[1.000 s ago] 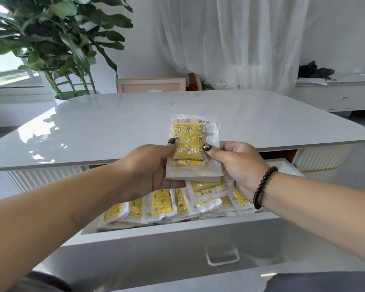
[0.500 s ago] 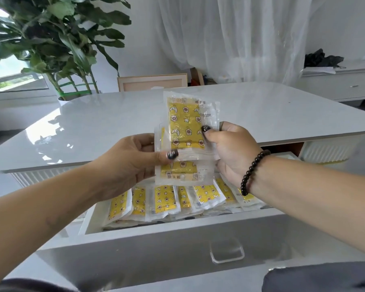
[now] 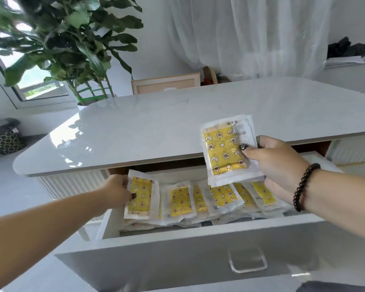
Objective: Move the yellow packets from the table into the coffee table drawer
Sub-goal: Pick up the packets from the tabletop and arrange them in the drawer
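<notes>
Clear-edged yellow packets printed with stars and moons: left hand (image 3: 116,191) pinches 1 packet (image 3: 141,197) in the drawer (image 3: 177,264), right hand (image 3: 276,163) pinches a small stack (image 3: 223,152), count unclear; about 5 more packets (image 3: 219,197) lie in a row

You have two bare hands in view: left hand (image 3: 116,191), right hand (image 3: 276,163). Left pinches one yellow star-print clear-wrapped packet (image 3: 140,197). Right grips small stack of same packets (image 3: 224,152), count unclear. Five more front-row packets (image 3: 180,202) beside left grip, others beneath uncountable. One white pulled-out drawer (image 3: 198,256).
</notes>
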Demonstrator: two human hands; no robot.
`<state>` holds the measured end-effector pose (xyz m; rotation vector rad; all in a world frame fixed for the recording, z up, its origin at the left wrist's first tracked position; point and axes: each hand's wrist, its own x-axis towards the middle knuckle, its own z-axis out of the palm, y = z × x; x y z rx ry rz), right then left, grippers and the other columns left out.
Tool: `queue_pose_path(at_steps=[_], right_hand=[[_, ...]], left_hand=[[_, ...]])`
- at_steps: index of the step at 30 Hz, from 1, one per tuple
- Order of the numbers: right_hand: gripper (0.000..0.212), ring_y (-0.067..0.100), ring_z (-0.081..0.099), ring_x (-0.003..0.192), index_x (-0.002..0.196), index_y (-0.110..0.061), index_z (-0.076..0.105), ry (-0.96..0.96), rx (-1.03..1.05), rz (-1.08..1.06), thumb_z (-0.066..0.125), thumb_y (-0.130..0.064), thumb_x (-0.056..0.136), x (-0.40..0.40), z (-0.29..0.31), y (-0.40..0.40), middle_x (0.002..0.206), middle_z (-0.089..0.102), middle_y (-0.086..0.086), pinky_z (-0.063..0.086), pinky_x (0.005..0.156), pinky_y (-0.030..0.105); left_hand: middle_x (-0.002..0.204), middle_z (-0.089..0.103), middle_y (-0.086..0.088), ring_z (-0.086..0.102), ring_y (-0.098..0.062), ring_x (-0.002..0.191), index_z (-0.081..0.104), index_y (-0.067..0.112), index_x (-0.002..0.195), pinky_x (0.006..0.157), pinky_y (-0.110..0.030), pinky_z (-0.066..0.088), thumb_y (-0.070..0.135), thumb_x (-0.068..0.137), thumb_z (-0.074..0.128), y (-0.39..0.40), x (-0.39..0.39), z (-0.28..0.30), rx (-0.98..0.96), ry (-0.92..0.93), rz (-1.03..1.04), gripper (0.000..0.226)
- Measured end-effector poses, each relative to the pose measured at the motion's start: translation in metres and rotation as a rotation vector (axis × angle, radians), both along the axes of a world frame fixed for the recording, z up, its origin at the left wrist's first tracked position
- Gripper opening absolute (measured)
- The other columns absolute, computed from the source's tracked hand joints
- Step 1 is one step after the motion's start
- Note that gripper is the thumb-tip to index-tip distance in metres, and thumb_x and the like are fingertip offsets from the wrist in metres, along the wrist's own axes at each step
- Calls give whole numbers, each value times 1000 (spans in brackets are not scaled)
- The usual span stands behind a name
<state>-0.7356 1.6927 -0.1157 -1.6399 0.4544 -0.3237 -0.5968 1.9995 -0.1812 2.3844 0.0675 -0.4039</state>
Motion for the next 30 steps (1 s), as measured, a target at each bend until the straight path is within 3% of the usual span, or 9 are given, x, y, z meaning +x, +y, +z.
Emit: queue_pose_path(at_steps=[4,8,14,19,23,24,26,28,30], right_hand=[[19,40,58,111,109,-2,61,57,-33,66,55,-9,92,-4,-12,-9,115,64,21,43,101,55],[16,31,66,98,98,-15,66,79,-119,76,53,-6,94,-9,-20,-22,97,71,10,50,93,53],[8,24,60,79,93,-2,62,74,-266,35,54,-3,93,-9,-14,-77,90,66,20,46,75,37],[18,13,66,50,85,-10,54,128,114,-17,44,0,95,-15,-1,-141,61,68,3,55,46,24],[24,10,64,43,78,-10,49,378,70,40,38,-1,98,-18,-12,-155,52,65,2,53,42,20],[25,14,65,46,76,-9,49,444,38,53,39,1,97,-15,-18,-153,55,65,6,56,47,25],[22,29,71,72,75,-9,51,533,-100,53,47,2,93,-2,-31,-146,78,65,17,58,78,46],[14,34,60,111,88,-8,60,661,-422,98,49,-11,95,15,-40,-133,114,61,22,45,98,37],[34,29,51,122,119,-2,59,747,-692,110,41,-24,100,27,-46,-113,133,54,16,42,93,27]], left_hand=[[102,66,-10,65,-30,95,64,5,109,84,-44,57,2,77,74,-7,16,-20,80,-61,28,33],[100,62,-3,60,-18,86,59,8,123,63,-23,47,15,80,73,-22,15,-28,343,-128,-112,46],[105,61,-3,55,-18,88,53,12,120,72,-26,49,29,82,68,-28,12,-23,611,-228,-262,44],[97,55,5,55,-15,85,58,23,108,72,-29,45,35,79,68,-45,4,-6,565,-395,-329,33],[100,52,12,56,-11,88,52,33,103,77,-30,51,33,82,59,-71,-18,11,543,-499,-447,22],[101,51,13,55,-9,89,52,33,105,74,-27,50,33,84,57,-76,-23,13,544,-514,-478,22],[104,47,14,51,-7,93,52,31,111,68,-21,44,35,88,55,-86,-29,13,565,-528,-540,23],[106,46,13,47,-7,96,52,30,116,74,-22,45,36,90,54,-93,-32,10,570,-535,-579,27],[110,47,13,43,-6,97,52,30,119,78,-22,45,37,90,53,-97,-33,8,568,-536,-604,29]])
